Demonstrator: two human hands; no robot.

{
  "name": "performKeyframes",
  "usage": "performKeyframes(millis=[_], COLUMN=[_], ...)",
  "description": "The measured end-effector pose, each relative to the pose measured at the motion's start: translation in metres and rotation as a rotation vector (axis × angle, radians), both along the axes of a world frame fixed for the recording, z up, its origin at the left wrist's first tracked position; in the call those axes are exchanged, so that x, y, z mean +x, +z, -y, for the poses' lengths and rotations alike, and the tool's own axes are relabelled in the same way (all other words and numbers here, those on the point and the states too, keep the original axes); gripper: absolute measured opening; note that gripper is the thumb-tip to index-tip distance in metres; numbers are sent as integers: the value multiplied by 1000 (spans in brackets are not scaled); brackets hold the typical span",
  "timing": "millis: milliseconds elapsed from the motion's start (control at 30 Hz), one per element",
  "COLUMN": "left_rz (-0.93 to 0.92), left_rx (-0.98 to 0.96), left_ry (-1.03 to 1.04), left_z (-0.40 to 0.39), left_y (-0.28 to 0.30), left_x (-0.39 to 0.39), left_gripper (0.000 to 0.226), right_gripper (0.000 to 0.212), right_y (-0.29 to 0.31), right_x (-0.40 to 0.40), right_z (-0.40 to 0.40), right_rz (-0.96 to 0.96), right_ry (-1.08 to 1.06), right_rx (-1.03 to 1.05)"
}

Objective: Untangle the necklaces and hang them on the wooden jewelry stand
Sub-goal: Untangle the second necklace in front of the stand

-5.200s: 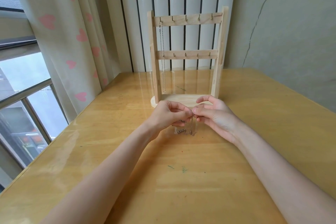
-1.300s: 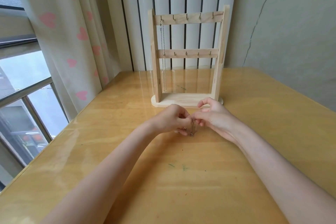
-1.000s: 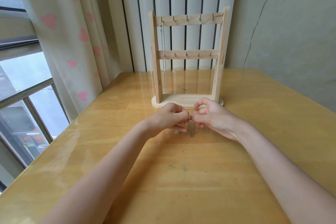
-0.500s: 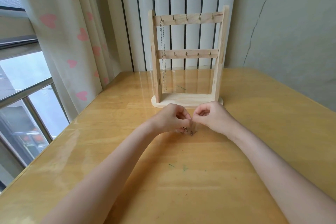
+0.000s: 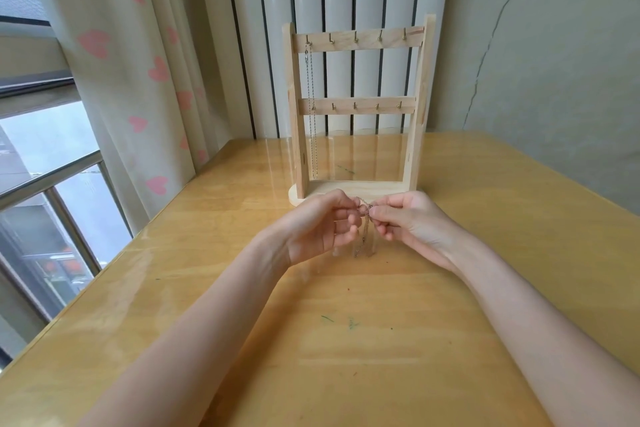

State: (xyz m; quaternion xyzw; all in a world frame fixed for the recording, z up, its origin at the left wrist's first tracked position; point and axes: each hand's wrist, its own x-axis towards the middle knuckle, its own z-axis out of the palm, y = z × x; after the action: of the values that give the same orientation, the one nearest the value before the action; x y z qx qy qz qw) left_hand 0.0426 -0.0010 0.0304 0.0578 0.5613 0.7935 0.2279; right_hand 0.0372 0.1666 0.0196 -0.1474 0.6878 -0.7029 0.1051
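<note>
Head view shows both hands, left hand (image 5: 323, 225) and right hand (image 5: 403, 220), pinching the tangled necklace chains (image 5: 363, 229) just above the bench (image 5: 346, 340), probably to pull apart the knot near the wooden jewelry stand (image 5: 356, 107).

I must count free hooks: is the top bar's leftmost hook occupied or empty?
Occupied: a chain hangs from the leftmost hook of the stand.

Heart-print curtain (image 5: 131, 55) hangs beside wooden table (image 5: 346, 340).
</note>
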Motion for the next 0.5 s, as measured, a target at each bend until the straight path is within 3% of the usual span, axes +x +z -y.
performKeyframes(millis=[333,500], left_rz=[-115,-202], left_rx=[-76,-305], left_ry=[-6,28], left_z=[-3,0], left_y=[-3,-4], left_x=[3,2], left_gripper=[11,2], right_gripper=[13,10], right_y=[2,-1], right_x=[3,2], right_z=[0,0], right_rz=[-15,-50], right_ry=[15,-22], right_rx=[46,107])
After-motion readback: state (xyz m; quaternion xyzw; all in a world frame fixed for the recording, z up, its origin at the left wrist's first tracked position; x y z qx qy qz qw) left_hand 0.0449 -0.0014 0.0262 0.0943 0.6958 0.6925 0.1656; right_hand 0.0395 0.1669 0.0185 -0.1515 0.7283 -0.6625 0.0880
